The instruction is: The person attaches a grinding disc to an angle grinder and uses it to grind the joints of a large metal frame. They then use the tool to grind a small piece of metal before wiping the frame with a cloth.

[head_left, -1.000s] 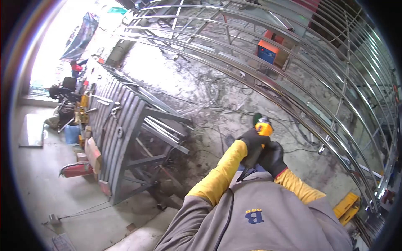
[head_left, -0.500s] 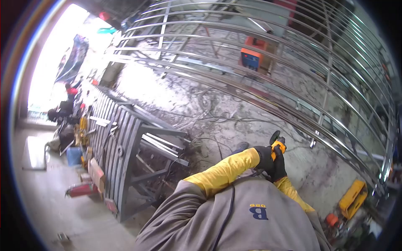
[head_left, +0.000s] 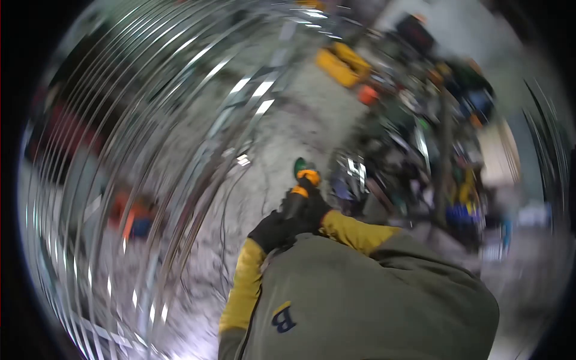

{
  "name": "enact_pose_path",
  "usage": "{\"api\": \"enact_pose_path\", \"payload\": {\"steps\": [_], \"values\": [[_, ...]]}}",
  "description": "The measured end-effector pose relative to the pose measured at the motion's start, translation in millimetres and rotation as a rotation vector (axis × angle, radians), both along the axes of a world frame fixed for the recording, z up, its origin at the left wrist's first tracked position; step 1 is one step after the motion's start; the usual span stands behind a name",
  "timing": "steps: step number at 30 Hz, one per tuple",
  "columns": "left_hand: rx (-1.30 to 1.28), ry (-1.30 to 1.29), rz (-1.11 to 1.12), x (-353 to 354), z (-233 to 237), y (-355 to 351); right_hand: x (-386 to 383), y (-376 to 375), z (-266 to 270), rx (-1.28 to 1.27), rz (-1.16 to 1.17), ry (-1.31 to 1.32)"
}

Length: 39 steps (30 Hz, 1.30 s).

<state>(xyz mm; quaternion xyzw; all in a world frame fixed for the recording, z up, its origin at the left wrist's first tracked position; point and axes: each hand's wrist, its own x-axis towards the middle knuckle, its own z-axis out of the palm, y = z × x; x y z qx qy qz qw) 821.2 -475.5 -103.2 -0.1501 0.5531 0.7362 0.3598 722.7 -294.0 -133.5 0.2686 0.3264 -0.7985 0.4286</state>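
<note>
An orange-and-black angle grinder [head_left: 309,176] is held out in front of my body, its greenish disc [head_left: 299,166] at the far end. My right hand [head_left: 314,210], in a black glove, is closed around the grinder's body behind the head. Lower and further left, my left hand [head_left: 271,231], also gloved, is closed at the rear of the tool. Motion blur and overlap hide the exact finger positions. Whether the disc is spinning cannot be made out. Beneath the grinder is the dusty concrete floor [head_left: 288,132].
A large frame of shiny metal bars [head_left: 180,198] curves along the left, with an orange-and-blue machine [head_left: 135,216] behind it. Ahead lies a yellow case [head_left: 342,65] beside an orange-red object [head_left: 368,95]. Cluttered tools and scraps [head_left: 402,174] cover the right. Cables [head_left: 224,234] trail across the floor.
My view has swung sharply right. The bar frame now stands on my left, and the yellow case has come ahead. The grinder remains in both hands.
</note>
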Motion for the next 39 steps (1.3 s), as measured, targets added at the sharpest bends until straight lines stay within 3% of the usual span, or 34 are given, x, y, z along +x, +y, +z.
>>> {"api": "enact_pose_path", "payload": {"steps": [1,3,4,6,8,11,14,17,18,19,22,24,25,26,27,30,32,34,35,38,39], "values": [[-0.004,0.026,-0.126,-3,-12,2,1,2,10,-0.015,-0.100,-0.013],[-0.047,0.352,-0.140,-14,-41,7,-5,13,-12,-0.093,-0.292,0.116],[-0.046,0.360,-0.229,-25,-23,16,-8,19,-9,-0.134,-0.345,0.111],[-0.120,0.091,-0.083,-40,37,29,-5,27,10,-0.193,-0.422,0.118],[-0.166,0.148,-0.187,-50,52,43,0,34,26,-0.211,-0.483,0.145],[-0.750,0.453,-0.594,-80,78,71,-8,59,18,-0.271,-0.591,0.153],[-0.884,0.709,-0.810,-118,90,78,-30,74,-12,-0.274,-0.629,0.095],[-0.675,0.611,-0.560,-140,121,93,-47,96,-37,-0.461,-0.587,0.174],[-0.637,0.631,-0.525,-148,120,90,-47,105,-17,-0.485,-0.567,0.183],[-0.553,0.706,-0.516,-150,131,91,-61,112,-42,-0.550,-0.562,0.260],[-0.577,0.680,-0.490,-141,163,95,-75,126,1,-0.338,-0.619,0.276],[-0.411,0.372,-0.394,-125,177,88,-98,129,20,-0.314,-0.586,0.379],[-0.388,0.355,-0.313,-115,170,81,-111,130,21,-0.285,-0.558,0.443],[-0.361,0.336,-0.232,-103,154,73,-116,126,55,-0.233,-0.512,0.531],[-0.244,0.328,-0.149,-89,121,58,-126,124,61,-0.242,-0.461,0.475],[-0.362,0.235,0.084,-54,118,38,-153,102,92,-0.315,-0.332,0.601],[-0.286,0.211,0.221,-30,104,16,-172,72,112,-0.352,-0.203,0.632],[-0.260,0.199,0.212,-14,122,-5,-180,32,142,-0.421,-0.051,0.671],[-0.291,0.265,0.187,-2,145,6,-176,33,147,-0.507,0.010,0.649],[-0.270,0.307,0.291,23,131,-17,-174,-25,180,-0.557,0.257,0.683],[-0.419,0.689,0.370,31,80,-13,-175,-40,184,-0.579,0.337,0.683]]}}
